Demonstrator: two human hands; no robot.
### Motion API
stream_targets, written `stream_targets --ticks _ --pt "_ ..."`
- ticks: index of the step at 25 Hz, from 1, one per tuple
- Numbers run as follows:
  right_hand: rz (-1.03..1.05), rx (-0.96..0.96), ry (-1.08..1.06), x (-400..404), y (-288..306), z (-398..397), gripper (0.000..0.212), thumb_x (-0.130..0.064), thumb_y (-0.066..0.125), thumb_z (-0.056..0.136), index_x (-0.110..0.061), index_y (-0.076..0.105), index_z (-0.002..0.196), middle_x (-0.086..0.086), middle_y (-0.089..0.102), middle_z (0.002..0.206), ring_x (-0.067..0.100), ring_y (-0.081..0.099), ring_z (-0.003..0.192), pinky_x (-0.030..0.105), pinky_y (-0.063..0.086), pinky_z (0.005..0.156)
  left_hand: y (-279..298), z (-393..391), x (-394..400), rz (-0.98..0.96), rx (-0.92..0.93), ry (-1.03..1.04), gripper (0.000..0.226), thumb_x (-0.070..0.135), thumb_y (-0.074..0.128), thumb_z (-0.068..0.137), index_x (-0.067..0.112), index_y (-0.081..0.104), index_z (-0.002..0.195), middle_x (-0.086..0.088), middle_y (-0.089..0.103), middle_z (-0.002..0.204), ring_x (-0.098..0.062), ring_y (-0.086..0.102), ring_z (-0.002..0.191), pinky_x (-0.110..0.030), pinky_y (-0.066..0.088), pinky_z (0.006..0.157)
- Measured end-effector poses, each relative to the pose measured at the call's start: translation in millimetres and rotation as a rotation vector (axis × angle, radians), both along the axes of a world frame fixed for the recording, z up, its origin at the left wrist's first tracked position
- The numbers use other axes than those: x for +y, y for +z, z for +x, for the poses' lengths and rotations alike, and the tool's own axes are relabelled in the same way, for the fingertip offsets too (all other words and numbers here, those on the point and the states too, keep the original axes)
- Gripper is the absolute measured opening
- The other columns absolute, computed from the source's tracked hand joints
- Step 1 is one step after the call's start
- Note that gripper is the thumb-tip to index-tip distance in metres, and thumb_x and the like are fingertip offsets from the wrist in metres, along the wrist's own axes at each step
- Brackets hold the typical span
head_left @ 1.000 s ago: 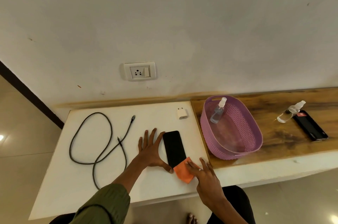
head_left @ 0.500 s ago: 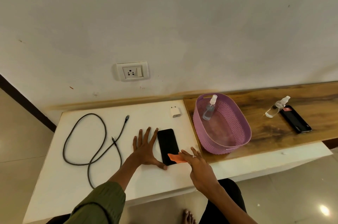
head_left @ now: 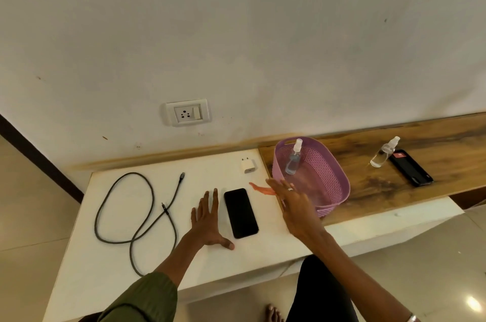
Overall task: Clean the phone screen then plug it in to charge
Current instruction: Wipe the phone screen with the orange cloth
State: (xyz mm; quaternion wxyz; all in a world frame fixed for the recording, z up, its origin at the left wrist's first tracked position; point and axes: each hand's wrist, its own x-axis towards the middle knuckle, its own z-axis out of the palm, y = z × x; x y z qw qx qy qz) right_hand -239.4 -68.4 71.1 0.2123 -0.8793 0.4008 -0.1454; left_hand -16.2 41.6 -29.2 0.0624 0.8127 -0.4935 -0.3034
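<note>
While the right hand (head_left: 292,206) carries the orange cloth (head_left: 260,188) basketward, left hand (head_left: 207,219) lies flat, open beside the phone (head_left: 240,212), mid-tabletop; wiping seems finished, cable (head_left: 136,206) and adapter (head_left: 248,165) untouched.

The right hand (head_left: 292,206) lifted off the phone (head_left: 241,213) and swung right and farther back, toward the purple basket (head_left: 334,177), carrying the orange cloth (head_left: 261,188) with it (the cloth blurred, trailing from the fingers). The phone's near end, covered by the cloth a second ago, lay bare. The left hand's (head_left: 209,219) fingers drew closer together.
</note>
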Motion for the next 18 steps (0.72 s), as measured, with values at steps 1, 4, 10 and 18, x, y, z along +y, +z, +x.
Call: stream_targets --ticks 1,4,10,18 --pt "-0.034 -0.024 -0.021 -10 8 -3 0.068 0.004 0.054 0.09 -0.04 0.04 0.14 0.0 0.043 0.149 0.025 0.046 0.133 0.046 0.055 0.092 -1 -3 2 -0.002 -0.012 0.008 0.164 0.063 0.087 0.045 0.025 -0.039 0.142 -0.008 -0.037 0.155 -0.031 -0.026 0.146 -0.052 -0.008 0.12" --pt "-0.098 -0.082 -0.064 -39 26 -14 0.056 -0.001 0.055 0.092 -0.031 0.048 0.138 0.005 0.047 0.146 0.029 0.056 0.122 0.044 0.059 0.08 -1 -9 3 0.02 -0.046 0.016 0.157 0.058 0.086 0.053 0.012 -0.031 0.147 -0.011 -0.03 0.158 -0.031 -0.022 0.148 -0.049 -0.006 0.122" --pt "-0.154 0.055 -0.092 -99 25 -38 0.045 -0.008 0.057 0.092 -0.03 0.056 0.131 0.003 0.066 0.12 0.019 0.066 0.089 0.01 0.038 0.054 0 -10 2 0.036 -0.126 0.028 0.153 0.065 0.084 0.052 0.003 -0.015 0.152 -0.012 -0.014 0.163 -0.029 -0.009 0.151 -0.044 0.002 0.123" --pt "0.015 0.298 0.004 -130 -26 -20 0.045 -0.015 0.055 0.092 -0.035 0.052 0.133 0.0 0.065 0.121 0.02 0.065 0.1 0.036 0.056 0.087 -4 -9 -1 0.02 -0.145 0.039 0.151 0.064 0.084 0.051 0.008 -0.013 0.153 -0.009 -0.013 0.163 -0.027 -0.008 0.151 -0.042 0.002 0.124"
